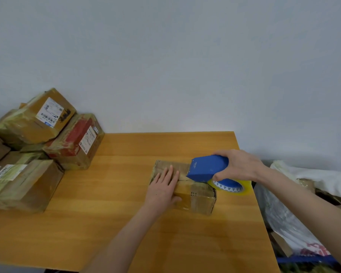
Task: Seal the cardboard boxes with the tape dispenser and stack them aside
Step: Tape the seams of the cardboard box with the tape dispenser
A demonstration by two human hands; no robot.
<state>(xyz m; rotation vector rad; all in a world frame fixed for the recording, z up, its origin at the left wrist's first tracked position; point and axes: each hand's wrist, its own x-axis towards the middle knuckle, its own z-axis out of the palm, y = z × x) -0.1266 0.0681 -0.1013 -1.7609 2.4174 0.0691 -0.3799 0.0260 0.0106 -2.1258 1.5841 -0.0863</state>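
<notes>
Mid-seal on the cardboard box (197, 196), which is sitting right of centre on the table (126, 213). My left hand (164, 187) is lying flat on the box top, fingers straight, pressing the flaps down and gripping nothing. My right hand (238, 166) is wrapping the blue tape dispenser (207, 168), fingers curled round its body. Its nose is resting on the top seam, and the tape roll (229, 187) is hanging out past the box's right edge. Can't tell whether tape is stuck down along the seam, too blurry. I'm reading this as the taping stroke on this box, with stacking not yet done. Next move, my guess: drag the dispenser along the seam toward my left hand. That hand needs to clear the path while holding the flaps shut, then cut at the edge. Sealed boxes (37, 146) are sitting stacked at the table's left end, well apart from this one. I'm judging that's where this one goes.
</notes>
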